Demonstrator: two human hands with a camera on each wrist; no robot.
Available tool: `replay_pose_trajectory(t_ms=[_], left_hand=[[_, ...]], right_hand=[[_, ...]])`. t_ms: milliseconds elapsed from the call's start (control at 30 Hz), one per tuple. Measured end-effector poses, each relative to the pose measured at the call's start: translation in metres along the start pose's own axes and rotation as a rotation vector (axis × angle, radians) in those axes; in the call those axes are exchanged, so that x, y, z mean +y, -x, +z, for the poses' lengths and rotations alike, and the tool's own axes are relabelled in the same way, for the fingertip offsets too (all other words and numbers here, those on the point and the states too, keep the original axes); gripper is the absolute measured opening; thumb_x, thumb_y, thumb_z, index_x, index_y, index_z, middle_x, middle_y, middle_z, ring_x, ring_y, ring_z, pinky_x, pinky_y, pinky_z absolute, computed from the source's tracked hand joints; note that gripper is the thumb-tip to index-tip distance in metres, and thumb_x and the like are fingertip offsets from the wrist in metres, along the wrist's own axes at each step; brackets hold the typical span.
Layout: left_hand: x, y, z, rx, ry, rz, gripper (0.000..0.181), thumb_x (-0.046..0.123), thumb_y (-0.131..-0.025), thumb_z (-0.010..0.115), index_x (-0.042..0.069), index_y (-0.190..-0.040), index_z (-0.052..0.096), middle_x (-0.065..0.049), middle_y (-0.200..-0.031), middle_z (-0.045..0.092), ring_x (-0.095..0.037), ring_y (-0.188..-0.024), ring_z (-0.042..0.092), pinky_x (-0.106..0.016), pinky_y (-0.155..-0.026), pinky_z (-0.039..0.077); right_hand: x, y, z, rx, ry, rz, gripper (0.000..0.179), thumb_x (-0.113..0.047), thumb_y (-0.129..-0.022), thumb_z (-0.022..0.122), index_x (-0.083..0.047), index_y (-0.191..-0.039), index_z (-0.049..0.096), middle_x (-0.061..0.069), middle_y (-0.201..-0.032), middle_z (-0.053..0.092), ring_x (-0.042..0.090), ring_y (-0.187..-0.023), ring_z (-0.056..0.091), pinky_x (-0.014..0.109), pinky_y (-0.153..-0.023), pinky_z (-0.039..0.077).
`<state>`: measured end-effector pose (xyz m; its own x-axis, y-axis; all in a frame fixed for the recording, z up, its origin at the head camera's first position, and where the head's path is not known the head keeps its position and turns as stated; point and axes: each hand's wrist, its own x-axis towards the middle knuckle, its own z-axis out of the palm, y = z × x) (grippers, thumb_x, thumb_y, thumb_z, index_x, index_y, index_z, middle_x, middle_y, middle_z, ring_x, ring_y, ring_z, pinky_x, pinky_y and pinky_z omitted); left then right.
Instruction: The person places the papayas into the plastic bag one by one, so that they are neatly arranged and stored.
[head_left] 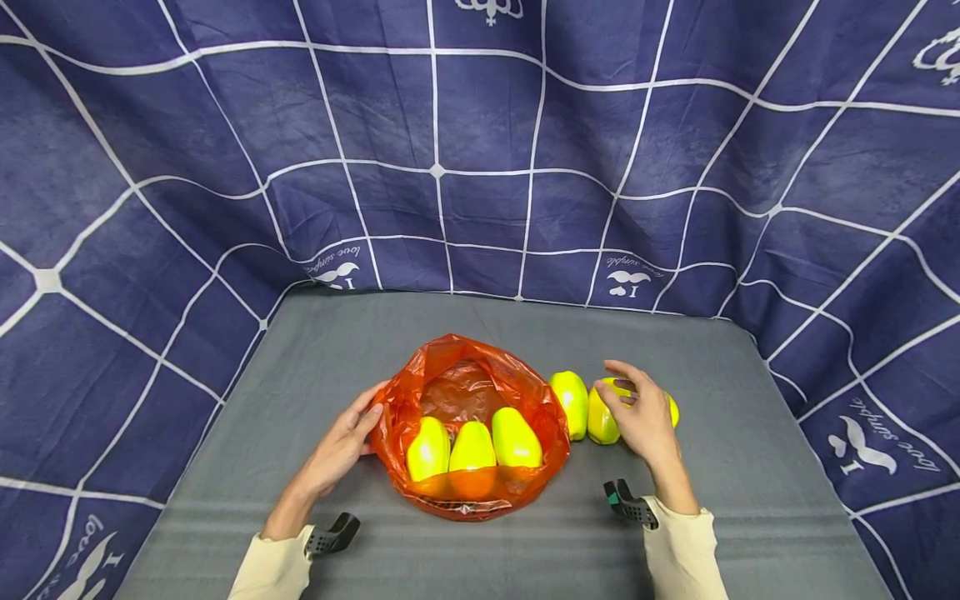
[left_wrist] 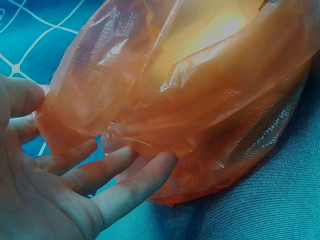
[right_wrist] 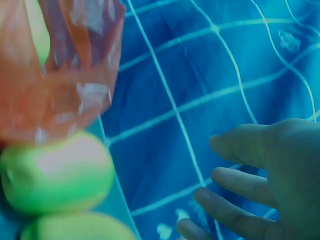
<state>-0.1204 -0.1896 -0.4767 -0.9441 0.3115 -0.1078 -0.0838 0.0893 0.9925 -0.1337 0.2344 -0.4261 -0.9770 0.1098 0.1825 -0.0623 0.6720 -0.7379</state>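
A red plastic bag [head_left: 468,508] stands open on the grey table, with three smooth yellow-green mango-like fruits [head_left: 472,446] inside. At its left side, my left hand [head_left: 345,437] pinches the rim between thumb and index finger; the other fingers [left_wrist: 132,192] spread against the outside in the left wrist view. My right hand [head_left: 637,412] hovers over the loose fruits on the right, fingers apart and nothing held. One loose fruit [head_left: 570,406] lies against the bag, another fruit [head_left: 602,417] beside it, and a third fruit [head_left: 673,411] is mostly hidden behind the hand.
The grey cloth-covered table [head_left: 510,321] extends around the bag. A dark blue curtain [head_left: 480,208] with white grid lines hangs behind and along both sides. Dark straps sit on both wrists, below cream sleeves [head_left: 682,542].
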Motion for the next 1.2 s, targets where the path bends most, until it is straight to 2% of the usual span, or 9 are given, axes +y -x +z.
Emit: replay_pose_trajectory(t_ms=[100, 233, 400, 500, 600, 833, 1067, 1200], left_hand=[[0.000, 0.001, 0.000, 0.002, 0.006, 0.002, 0.052, 0.030, -0.110, 0.041, 0.012, -0.157, 0.028, -0.024, -0.155, 0.036, -0.015, -0.115, 0.059, -0.034, -0.083, 0.057], [-0.001, 0.002, 0.000, 0.002, 0.011, -0.001, 0.052, 0.030, -0.110, 0.040, 0.013, -0.158, 0.027, -0.025, -0.155, 0.036, -0.012, -0.114, 0.059, -0.034, -0.083, 0.057], [-0.001, 0.002, 0.000, 0.009, 0.006, -0.009, 0.053, 0.031, -0.110, 0.041, 0.013, -0.158, 0.027, -0.023, -0.156, 0.036, -0.019, -0.118, 0.058, -0.034, -0.083, 0.057], [-0.001, 0.002, 0.000, 0.012, -0.001, -0.011, 0.053, 0.032, -0.109, 0.041, 0.013, -0.157, 0.028, -0.023, -0.156, 0.036, -0.024, -0.121, 0.056, -0.034, -0.083, 0.057], [-0.001, 0.001, -0.001, 0.019, -0.007, -0.011, 0.052, 0.032, -0.109, 0.041, 0.013, -0.157, 0.029, -0.022, -0.156, 0.037, -0.023, -0.120, 0.056, -0.034, -0.083, 0.057], [-0.001, 0.001, -0.001, 0.011, -0.006, -0.013, 0.052, 0.031, -0.109, 0.041, 0.013, -0.157, 0.029, -0.023, -0.155, 0.037, -0.009, -0.112, 0.059, -0.032, -0.083, 0.056], [0.000, 0.000, -0.001, 0.015, -0.016, -0.023, 0.052, 0.032, -0.109, 0.041, 0.014, -0.157, 0.029, -0.022, -0.155, 0.038, -0.014, -0.115, 0.058, -0.033, -0.083, 0.056], [0.000, 0.000, -0.001, 0.016, -0.014, -0.025, 0.052, 0.032, -0.109, 0.042, 0.014, -0.157, 0.029, -0.022, -0.155, 0.038, -0.015, -0.115, 0.058, -0.033, -0.082, 0.056]], right_hand=[[0.010, 0.001, -0.008, 0.046, 0.027, 0.059, 0.041, -0.022, -0.097, 0.067, -0.005, -0.134, 0.061, 0.021, -0.133, 0.060, 0.042, -0.120, 0.058, 0.054, -0.099, 0.047], [0.026, 0.004, -0.016, 0.084, 0.048, 0.137, 0.042, -0.023, -0.097, 0.066, -0.005, -0.135, 0.061, 0.026, -0.142, 0.050, 0.045, -0.130, 0.046, 0.059, -0.108, 0.033], [0.048, 0.007, -0.024, 0.058, 0.072, 0.196, 0.047, -0.020, -0.097, 0.064, -0.002, -0.140, 0.054, 0.030, -0.150, 0.039, 0.046, -0.143, 0.025, 0.062, -0.112, 0.014], [0.059, 0.009, -0.026, 0.023, 0.077, 0.224, 0.051, -0.019, -0.098, 0.063, -0.001, -0.143, 0.050, 0.031, -0.152, 0.036, 0.046, -0.145, 0.021, 0.062, -0.112, 0.010], [0.065, 0.010, -0.026, -0.006, 0.058, 0.258, 0.054, -0.020, -0.097, 0.064, -0.003, -0.146, 0.048, 0.031, -0.154, 0.032, 0.047, -0.145, 0.020, 0.064, -0.113, 0.009], [0.072, 0.013, -0.023, -0.069, 0.044, 0.312, 0.059, -0.018, -0.098, 0.064, -0.005, -0.151, 0.041, 0.030, -0.155, 0.028, 0.048, -0.144, 0.019, 0.064, -0.112, 0.018], [0.077, 0.015, -0.022, -0.084, 0.021, 0.359, 0.064, -0.011, -0.097, 0.062, -0.004, -0.154, 0.034, 0.035, -0.156, 0.018, 0.049, -0.146, 0.012, 0.061, -0.113, 0.020], [0.080, 0.016, -0.021, -0.072, 0.009, 0.376, 0.064, -0.011, -0.097, 0.061, -0.003, -0.154, 0.033, 0.035, -0.157, 0.015, 0.049, -0.145, 0.013, 0.061, -0.112, 0.022]])
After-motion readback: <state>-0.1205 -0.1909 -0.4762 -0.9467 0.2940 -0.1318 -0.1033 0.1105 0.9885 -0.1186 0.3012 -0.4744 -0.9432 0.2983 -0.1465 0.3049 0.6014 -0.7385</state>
